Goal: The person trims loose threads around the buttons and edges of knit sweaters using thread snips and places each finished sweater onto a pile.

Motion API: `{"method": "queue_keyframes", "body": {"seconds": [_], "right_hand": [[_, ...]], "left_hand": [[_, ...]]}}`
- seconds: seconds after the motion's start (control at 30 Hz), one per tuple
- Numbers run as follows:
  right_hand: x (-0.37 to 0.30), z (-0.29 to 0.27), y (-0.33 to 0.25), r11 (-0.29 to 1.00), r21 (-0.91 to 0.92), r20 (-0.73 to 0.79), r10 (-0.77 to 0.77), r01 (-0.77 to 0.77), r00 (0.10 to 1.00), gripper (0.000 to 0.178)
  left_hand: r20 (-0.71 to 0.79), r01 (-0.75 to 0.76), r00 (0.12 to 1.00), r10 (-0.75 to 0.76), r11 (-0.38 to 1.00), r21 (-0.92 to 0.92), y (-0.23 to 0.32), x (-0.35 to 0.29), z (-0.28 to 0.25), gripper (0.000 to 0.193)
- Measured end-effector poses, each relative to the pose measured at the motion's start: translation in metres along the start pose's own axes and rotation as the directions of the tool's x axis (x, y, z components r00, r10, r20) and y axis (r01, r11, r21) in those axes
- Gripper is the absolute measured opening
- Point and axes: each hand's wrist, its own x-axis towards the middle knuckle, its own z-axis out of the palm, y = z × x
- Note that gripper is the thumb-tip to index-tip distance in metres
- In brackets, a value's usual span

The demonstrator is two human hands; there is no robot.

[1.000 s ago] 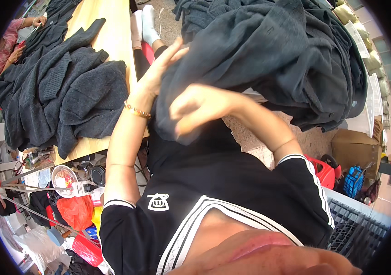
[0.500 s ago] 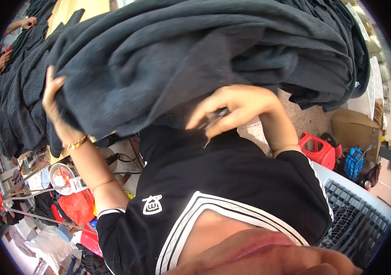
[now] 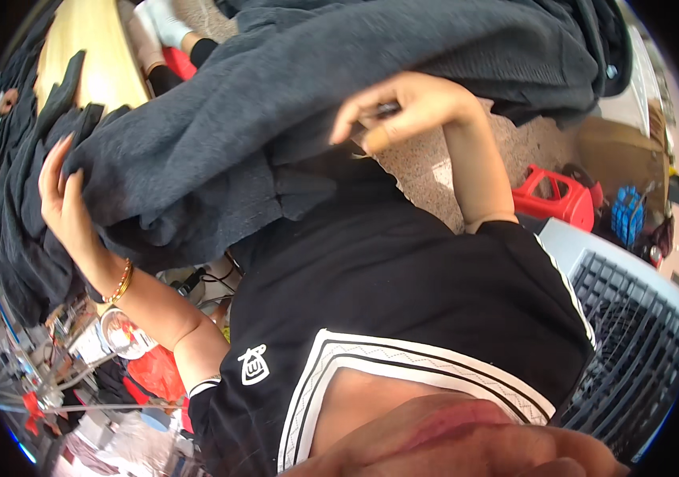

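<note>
A large dark grey knit garment [image 3: 220,151] stretches across the space in front of me, its folds running from left to upper right. At its left edge my left hand [image 3: 65,203] grips the cloth, fingers raised and thumb near them. My right hand [image 3: 411,115] is bent at the wrist just under the garment's upper fold. Its curled fingers hold a small dark tool [image 3: 388,108], mostly hidden, so its kind is unclear. A tan wrap covers one of that hand's fingertips. More dark cloth [image 3: 21,215] hangs in folds beyond my left hand.
A pale wooden board [image 3: 81,52] lies at upper left, near another person's feet [image 3: 168,28]. Another person's hand [image 3: 7,102] shows at the far left. To my right are a red plastic stool [image 3: 558,203], a cardboard box [image 3: 622,151], a blue bag [image 3: 627,216] and a grey plastic crate [image 3: 594,238].
The garment is drawn lower at the left and flattened, uncovering board and feet behind. My left hand moved left and down; my right hand rose, still holding the small dark tool.
</note>
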Motion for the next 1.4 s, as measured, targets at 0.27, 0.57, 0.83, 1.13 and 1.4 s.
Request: {"method": "queue_keyframes", "body": {"seconds": [0.27, 0.57, 0.83, 1.13, 1.4], "right_hand": [[-0.03, -0.009, -0.002, 0.96, 0.051, -0.287, -0.248, 0.274, 0.925, 0.021], [-0.016, -0.007, 0.0, 0.913, -0.008, -0.604, -0.33, 0.409, 0.726, 0.02], [0.034, -0.019, 0.003, 0.881, 0.01, -0.658, -0.35, 0.472, 0.667, 0.021], [0.06, -0.004, 0.011, 0.894, 0.044, -0.696, -0.293, 0.446, 0.656, 0.018], [0.041, 0.001, 0.012, 0.945, 0.028, -0.739, -0.199, 0.325, 0.643, 0.018]], "left_hand": [[0.451, -0.339, 0.829, 0.331, 0.938, -0.064, 0.106, -0.004, 0.171, 0.057], [0.216, 0.296, 0.953, -0.214, 0.492, -0.819, 0.051, 0.002, 0.037, 0.042], [-0.384, 0.187, 0.753, -0.534, 0.733, -0.654, -0.027, -0.097, -0.087, 0.044], [-0.339, 0.343, 0.71, -0.618, 0.723, -0.6, -0.03, -0.133, -0.077, 0.044], [-0.307, 0.373, 0.807, -0.504, 0.839, -0.397, -0.038, -0.096, -0.072, 0.042]]}}
